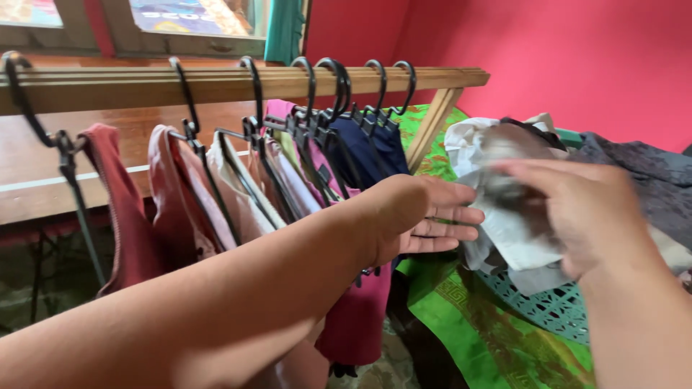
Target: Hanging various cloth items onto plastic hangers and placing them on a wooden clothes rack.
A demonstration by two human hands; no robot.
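White cloth (508,238) meets blurred right hand (577,212) — whether its fingers grip it, I cannot tell. Left hand (414,216) reaches flat, fingers straight and unclenched, empty, beside hung garments (216,194) on the wooden rail (238,83).

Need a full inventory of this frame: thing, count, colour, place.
wooden rail: one, tan, across the top
hangers: about eight, black, hooked on the rail
hung garments: several, maroon, pink, cream, magenta, navy, under the rail
green cloth: one, patterned, lower right
teal basket: one, on the green cloth
laundry pile: white and grey pieces, in and behind the basket
walls: red, behind
window: one, top left
left hand: open, beside the hung garments
right hand: blurred, at a white cloth
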